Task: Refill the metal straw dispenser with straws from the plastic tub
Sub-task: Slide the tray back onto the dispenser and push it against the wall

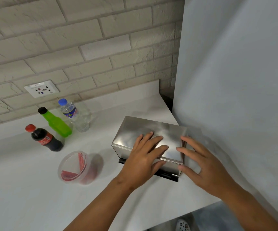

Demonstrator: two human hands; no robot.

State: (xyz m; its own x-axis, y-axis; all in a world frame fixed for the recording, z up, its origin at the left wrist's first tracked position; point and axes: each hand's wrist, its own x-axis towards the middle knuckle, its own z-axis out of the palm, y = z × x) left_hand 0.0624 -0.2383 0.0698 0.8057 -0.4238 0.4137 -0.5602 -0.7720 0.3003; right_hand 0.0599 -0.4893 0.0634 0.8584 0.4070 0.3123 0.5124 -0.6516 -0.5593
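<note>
We are resting our left hand flat, fingers spread, on the lid of the metal straw dispenser by the countertop's right edge; our right hand, also spread, is cupping its right end. Its brushed-steel lid is lying closed, long axis running left-right. The plastic tub of red straws is sitting left, nearer our left hand.
</note>
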